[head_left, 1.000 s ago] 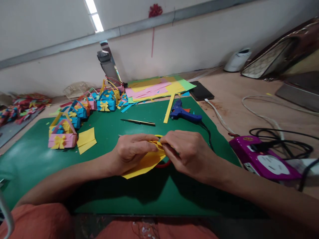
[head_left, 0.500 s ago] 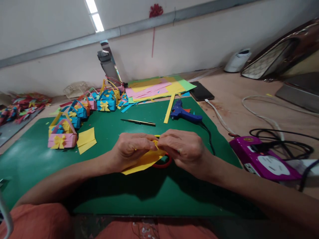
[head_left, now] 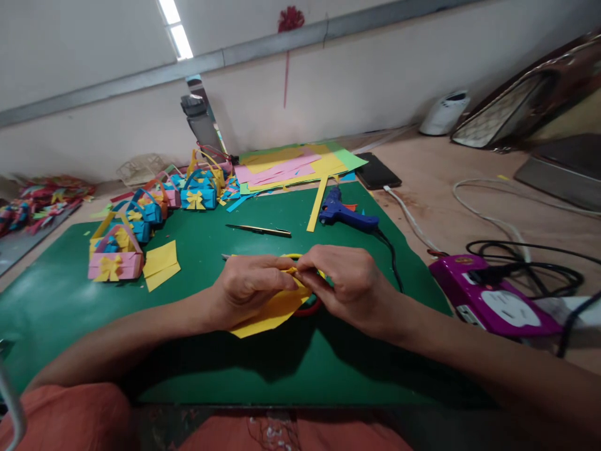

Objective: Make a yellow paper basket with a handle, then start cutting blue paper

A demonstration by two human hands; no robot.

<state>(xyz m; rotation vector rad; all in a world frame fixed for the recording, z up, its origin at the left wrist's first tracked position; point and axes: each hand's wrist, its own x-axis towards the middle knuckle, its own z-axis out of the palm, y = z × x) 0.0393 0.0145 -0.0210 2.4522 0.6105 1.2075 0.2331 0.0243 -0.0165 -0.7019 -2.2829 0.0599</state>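
Between my two hands a piece of yellow paper (head_left: 272, 311) is held above the green mat (head_left: 225, 369). My left hand (head_left: 251, 282) is closed on its left and upper part, the thumb lying along it. With pinched fingertips my right hand (head_left: 345, 275) grips the upper right corner, where the paper looks folded. The fingers hide part of the fold. Behind and below the paper lie scissors with a red and yellow handle (head_left: 310, 308), mostly covered by my hands. A pen (head_left: 258, 230) lies just beyond my hands.
Small paper baskets (head_left: 115, 264) with bows stand at the left, by a folded yellow paper (head_left: 161, 264). Farther back are coloured sheets (head_left: 323, 164), a yellow strip (head_left: 317, 203), a blue glue gun (head_left: 347, 213) and a phone (head_left: 377, 171). A purple power strip (head_left: 493, 297) sits at the right.
The yellow paper has tilted a little and its lower edge hangs slightly lower. My right fingers have shifted on the corner, and the scissors' tip now shows behind my left hand.
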